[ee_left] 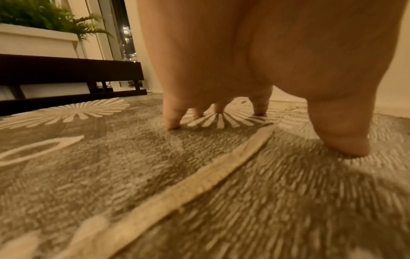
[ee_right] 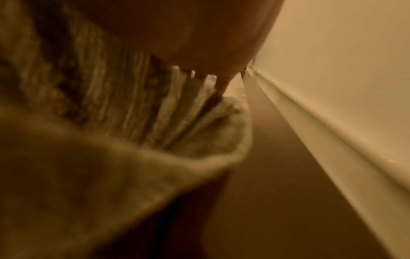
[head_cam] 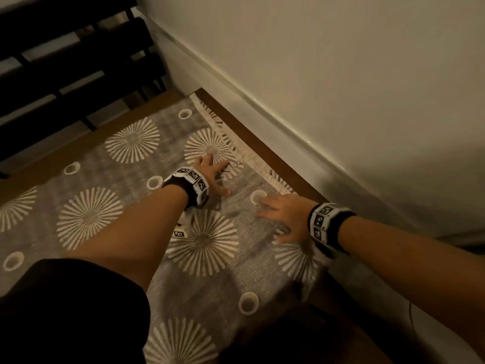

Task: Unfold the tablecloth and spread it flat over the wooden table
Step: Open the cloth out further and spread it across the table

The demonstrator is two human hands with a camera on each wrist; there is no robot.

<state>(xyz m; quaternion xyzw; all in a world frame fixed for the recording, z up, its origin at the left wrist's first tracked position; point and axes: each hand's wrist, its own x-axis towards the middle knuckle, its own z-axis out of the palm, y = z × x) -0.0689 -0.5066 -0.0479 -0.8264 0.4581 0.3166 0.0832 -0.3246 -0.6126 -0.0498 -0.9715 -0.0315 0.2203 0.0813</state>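
Left hand [head_cam: 210,177] fingers spread, pressing tablecloth [head_cam: 126,179] | right hand [head_cam: 283,219] flat, grip apart, on cloth

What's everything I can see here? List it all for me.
tablecloth: one, grey with cream sunburst and ring pattern, fringed edge, spread on the table
wooden table: one, brown, bare strip showing along the wall
wall: one, cream, with a ledge beside the table
dark slatted furniture: one, black, beyond the table's far end
planter: one, white box with green fern, far left
wristbands: two, black and white markers
left hand: fingers spread, pressing the cloth
right hand: flat on the cloth, blurred
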